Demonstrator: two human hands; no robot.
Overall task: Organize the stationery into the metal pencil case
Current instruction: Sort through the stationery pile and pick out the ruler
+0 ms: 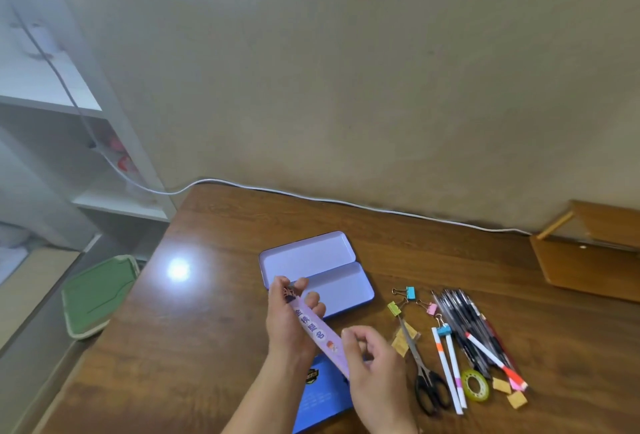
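1. Nearest the camera, a blue box (323, 395) lies flat on the wooden table (214, 329), partly hidden under the forearms.
2. The right hand (372, 364) is just above it, its fingers (349, 338) curled together and pinching the near end of a long pink printed strip (317, 329), which could be a ruler or a slim pack.
3. The left hand (289, 319) holds the far end of the same strip, thumb and fingers closed around it, so the strip slants from lower right to upper left above the table.
4. To the right lies the loose stationery: black scissors (427, 381), two white markers (450, 369), a roll of green tape (476, 385), small yellow slips (401, 340) and a bundle of dark pens (465, 322) with a red-tipped marker across it.
5. Beyond those are binder clips (410, 293) in blue, green and pink.
6. Just behind the left hand the metal pencil case (332, 289) sits open on the table, its lid (306, 255) laid back flat, both halves showing bare lilac interior.
7. Farther off, a white cable (346, 203) runs along the table's back edge against the wall, and a green-seated stool (98, 295) stands off the left side.
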